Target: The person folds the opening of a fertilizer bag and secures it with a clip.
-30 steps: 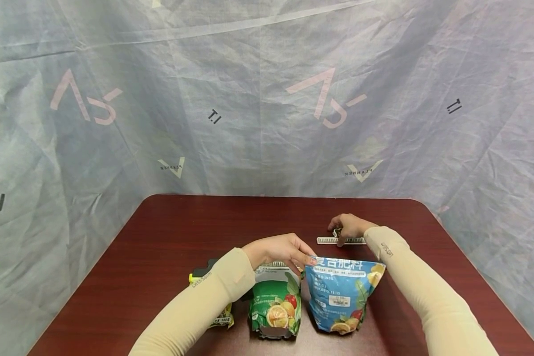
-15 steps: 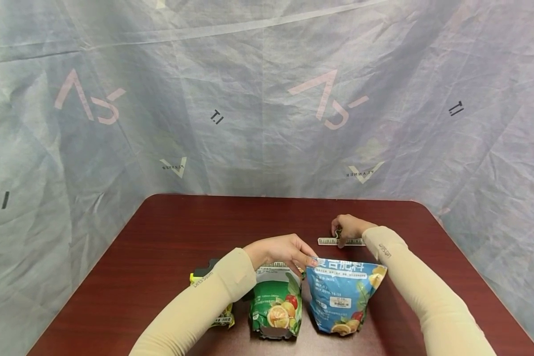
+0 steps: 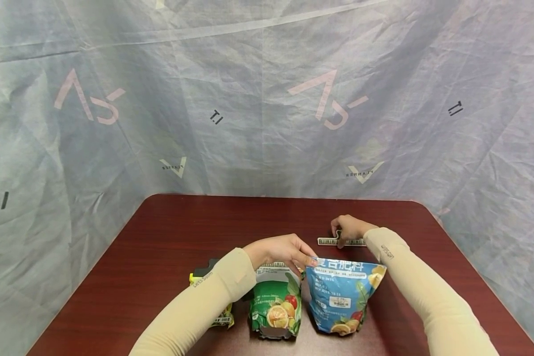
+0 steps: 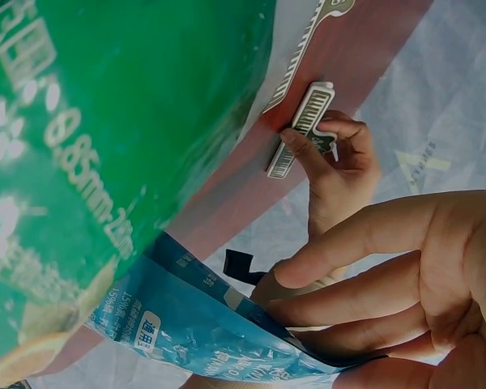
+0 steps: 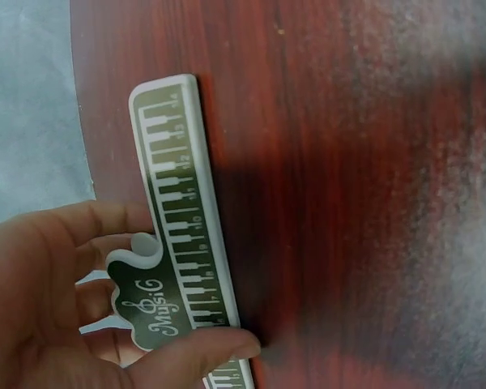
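Note:
A blue fertilizer bag (image 3: 340,294) stands upright, with its top left corner pinched by my left hand (image 3: 280,249). In the left wrist view the fingers (image 4: 352,247) reach over the blue bag's (image 4: 202,324) top edge. My right hand (image 3: 352,227) grips a long clip (image 3: 327,241) with a piano-key pattern, further back on the table. Seen from the right wrist, the thumb (image 5: 202,356) lies across the front of the clip (image 5: 182,211), and the other fingers are behind its "Music" handle. A green fertilizer bag (image 3: 271,299) stands left of the blue one, under my left hand.
Another piano-key clip (image 4: 300,57) runs along the green bag's top. A black and yellow object (image 3: 200,272) and a yellow packet (image 3: 224,317) are partly hidden by my left sleeve. The red-brown table (image 3: 196,217) ends at a grey fabric curtain (image 3: 249,138).
My right fingers have drawn in slightly around the clip's handle since a second ago. The left hand and both bags stay nearly as they were; the view shifted a little.

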`<state>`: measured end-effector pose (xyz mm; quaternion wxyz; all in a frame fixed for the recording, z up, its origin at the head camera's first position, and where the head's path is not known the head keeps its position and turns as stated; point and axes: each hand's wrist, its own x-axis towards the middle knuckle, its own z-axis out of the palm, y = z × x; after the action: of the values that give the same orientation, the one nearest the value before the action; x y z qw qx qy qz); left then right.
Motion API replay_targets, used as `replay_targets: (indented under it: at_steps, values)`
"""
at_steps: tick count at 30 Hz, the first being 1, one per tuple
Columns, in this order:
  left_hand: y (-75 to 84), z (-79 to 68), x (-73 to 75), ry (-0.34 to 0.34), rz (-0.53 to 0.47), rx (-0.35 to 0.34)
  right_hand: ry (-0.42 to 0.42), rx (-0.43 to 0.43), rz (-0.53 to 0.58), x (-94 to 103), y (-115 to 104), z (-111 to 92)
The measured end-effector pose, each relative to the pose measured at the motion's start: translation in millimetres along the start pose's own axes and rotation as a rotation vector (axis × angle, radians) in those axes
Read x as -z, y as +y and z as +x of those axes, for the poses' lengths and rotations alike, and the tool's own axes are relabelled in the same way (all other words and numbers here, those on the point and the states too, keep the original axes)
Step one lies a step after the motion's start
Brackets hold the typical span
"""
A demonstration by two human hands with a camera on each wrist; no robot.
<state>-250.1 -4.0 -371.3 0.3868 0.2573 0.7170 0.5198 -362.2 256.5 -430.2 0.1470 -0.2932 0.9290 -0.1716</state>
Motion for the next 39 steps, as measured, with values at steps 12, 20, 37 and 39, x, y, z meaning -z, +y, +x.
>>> replay_targets:
  at_steps: [12, 20, 37, 39]
  values:
    - [0.1, -1.2, 1.2, -0.008, 0.0, -0.008, -0.039, -0.053, 0.118, 12.7, -6, -5]
    - [-0.2, -1.0, 1.3, 0.002, 0.001, -0.003, -0.046, -0.027, 0.068, 17.9, -10, -7]
    - [0.0, -2.6, -0.4, 0.002, 0.003, -0.002, -0.088, -0.073, -0.025, 25.5, -12, -7]
    - [0.1, -2.9, -0.3, 0.002, 0.003, -0.001, -0.094, -0.072, -0.025, 26.2, -12, -8]
